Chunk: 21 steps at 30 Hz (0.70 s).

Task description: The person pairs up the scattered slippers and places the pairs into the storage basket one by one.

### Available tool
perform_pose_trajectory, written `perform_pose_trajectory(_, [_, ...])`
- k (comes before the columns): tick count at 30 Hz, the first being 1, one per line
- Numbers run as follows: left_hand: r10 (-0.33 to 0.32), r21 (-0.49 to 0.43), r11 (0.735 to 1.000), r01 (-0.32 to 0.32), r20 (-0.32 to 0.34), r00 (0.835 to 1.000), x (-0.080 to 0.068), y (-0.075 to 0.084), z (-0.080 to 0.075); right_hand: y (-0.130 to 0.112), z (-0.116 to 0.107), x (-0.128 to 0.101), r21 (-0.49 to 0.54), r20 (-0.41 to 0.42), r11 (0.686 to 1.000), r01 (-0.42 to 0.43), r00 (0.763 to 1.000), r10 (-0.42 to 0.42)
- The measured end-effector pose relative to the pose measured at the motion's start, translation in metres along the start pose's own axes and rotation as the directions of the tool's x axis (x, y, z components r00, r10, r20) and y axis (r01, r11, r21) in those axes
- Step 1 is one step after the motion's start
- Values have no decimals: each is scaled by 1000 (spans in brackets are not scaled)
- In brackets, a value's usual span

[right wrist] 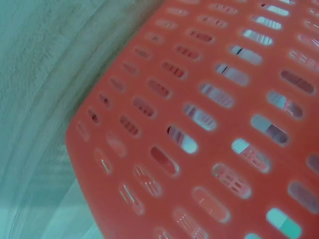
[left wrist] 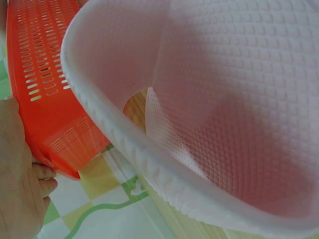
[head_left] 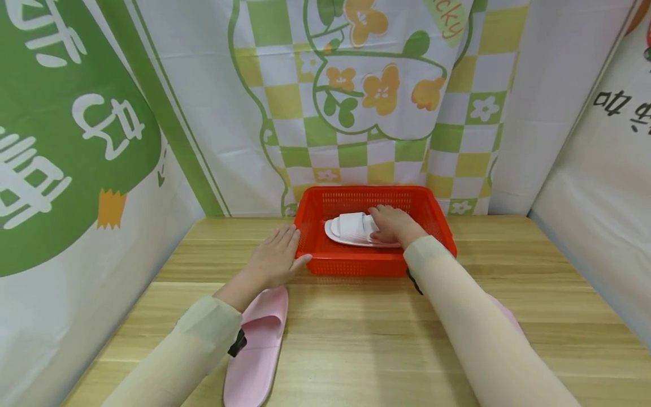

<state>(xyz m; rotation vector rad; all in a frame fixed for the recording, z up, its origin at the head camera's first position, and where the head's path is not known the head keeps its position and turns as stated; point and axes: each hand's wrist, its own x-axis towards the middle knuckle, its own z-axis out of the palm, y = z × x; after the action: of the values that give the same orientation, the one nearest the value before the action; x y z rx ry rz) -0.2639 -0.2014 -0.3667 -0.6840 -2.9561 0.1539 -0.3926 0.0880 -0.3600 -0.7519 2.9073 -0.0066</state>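
Note:
A white slipper (head_left: 351, 227) lies sideways inside the red plastic basket (head_left: 335, 265). My right hand (head_left: 394, 223) reaches over the basket's front wall and grips the slipper near its right part, thumb on the near side and fingers on the far side. My left hand (head_left: 274, 257), fingers extended, touches the basket's left front corner. Below the left wrist, a pink slipper (head_left: 254, 362) lies on the table; its strap (left wrist: 224, 99) looms large in the left wrist view. The basket's perforated wall (right wrist: 199, 139) fills most of the right wrist view, which hides the right hand.
Part of another pink thing (head_left: 506, 314) shows beside my right forearm, which mostly covers it. The wooden table (head_left: 351, 350) extends to patterned cloth (head_left: 366, 152) behind the basket. Printed cloth walls stand at left and right.

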Motion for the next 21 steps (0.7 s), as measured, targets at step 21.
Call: perform_pose_trajectory(21, [0,-15,1000,0,5,1000,-1,0,-1,5,6,0,-27,-14,1000,-7,1000,6])
